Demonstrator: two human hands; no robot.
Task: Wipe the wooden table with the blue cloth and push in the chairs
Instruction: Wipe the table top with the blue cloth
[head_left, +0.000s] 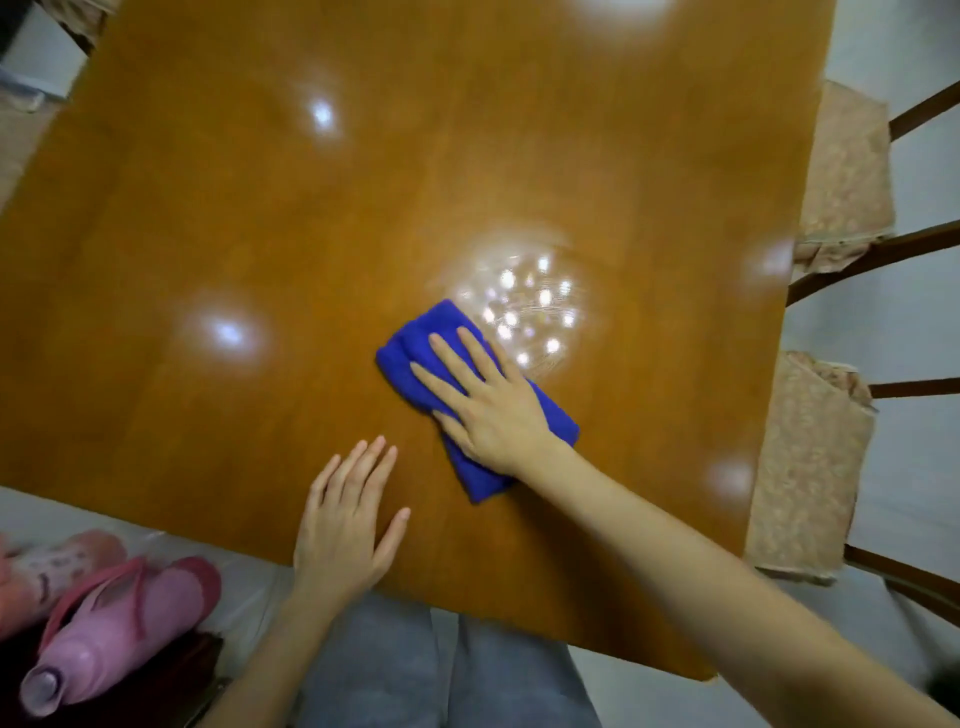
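The right hand (488, 410) lies flat with straight fingers on the folded blue cloth (415, 353) mid-worktop (208, 208), the left hand (348, 525) spread flat nearby; risk noted: uneven pressure could let the cloth unfold or bunch, leaving streaks.

Glossy, smooth varnished wood right across the table (363, 208), throwing back bright light spots; streaky sheen just beside the blue cloth (402, 356), itself soft, matt, plush fabric; dull patterned beige cloth over the chair seats (841, 171); dark, smooth wood on the chair frames (883, 253); matt pink fabric on the umbrella (119, 618).
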